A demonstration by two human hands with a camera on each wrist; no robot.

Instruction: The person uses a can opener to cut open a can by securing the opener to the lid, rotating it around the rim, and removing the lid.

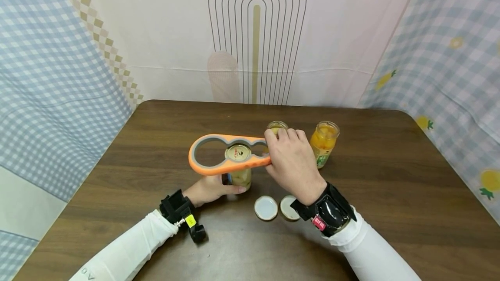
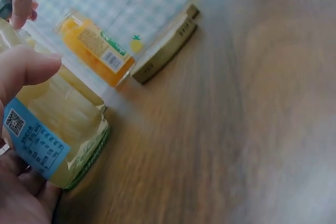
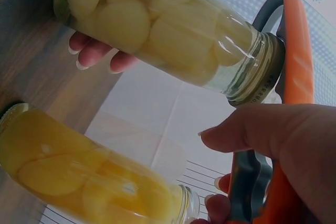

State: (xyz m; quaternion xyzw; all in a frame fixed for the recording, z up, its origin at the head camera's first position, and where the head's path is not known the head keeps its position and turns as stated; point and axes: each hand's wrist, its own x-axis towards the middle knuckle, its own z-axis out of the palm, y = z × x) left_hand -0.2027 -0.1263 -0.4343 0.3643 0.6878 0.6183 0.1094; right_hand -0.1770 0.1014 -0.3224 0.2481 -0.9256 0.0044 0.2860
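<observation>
My left hand [image 1: 207, 190] holds a glass jar [image 1: 243, 179] of pale fruit pieces low on its side; its thumb and a blue label [image 2: 38, 142] show in the left wrist view. The jar's gold lid [image 1: 238, 152] is on. Over that lid lies an orange and grey jar opener [image 1: 218, 169], with the lid showing within its middle opening. My right hand [image 1: 293, 166] grips the opener's right end, fingers curled round it. In the right wrist view the opener touches the lid [image 3: 262, 77] at the jar's mouth.
A lidless jar of orange-yellow fruit [image 1: 323, 142] stands right of my right hand. Another lidless jar [image 1: 277, 125] is partly hidden behind that hand. Two loose lids [image 1: 266, 208] lie on the brown table [image 1: 187, 120] in front. Patterned cloths hang around the table.
</observation>
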